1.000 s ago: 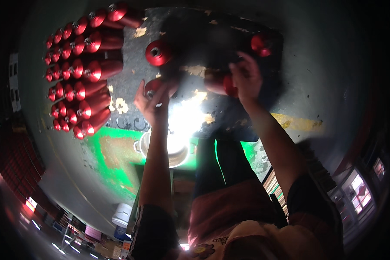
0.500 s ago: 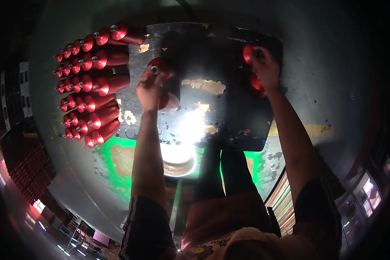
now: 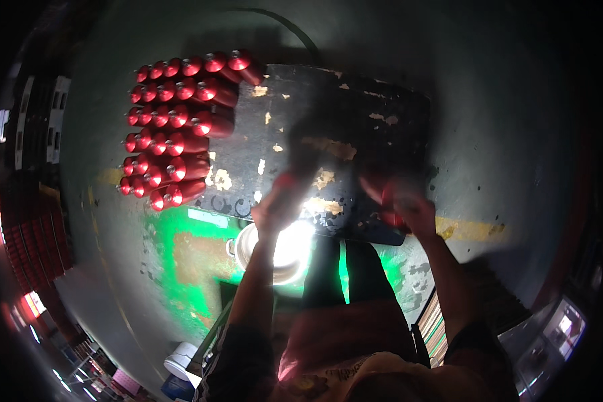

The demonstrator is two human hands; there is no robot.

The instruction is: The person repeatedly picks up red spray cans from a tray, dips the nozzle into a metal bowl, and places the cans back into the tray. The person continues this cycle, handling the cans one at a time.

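Observation:
Near the front edge of the dark worktable point(image 3: 248, 144), my left hand point(image 3: 277, 206) is closed around a red cylinder point(image 3: 285, 179), much of it hidden by the fingers and blur. At the table's right front, my right hand point(image 3: 414, 213) grips a blurred red cylinder point(image 3: 386, 194). More red shows just under that hand, against the table edge; its shape is smeared. Standing in rows on the left of the table are several glossy red cylinders point(image 3: 175, 169) with rounded shoulders and small silvery necks.
A bright glare falls on a round metal pot point(image 3: 246, 251) with a side handle, below the table's front edge. A white bucket point(image 3: 179, 358) stands at lower left. Stacked flat sheets point(image 3: 437, 321) are beside my right leg. Worn patches mark the table top.
Both hands have come back toward me from farther over the table, the left also shifting rightward. The red things near them moved along. My view has shifted, so the rows appear farther right.

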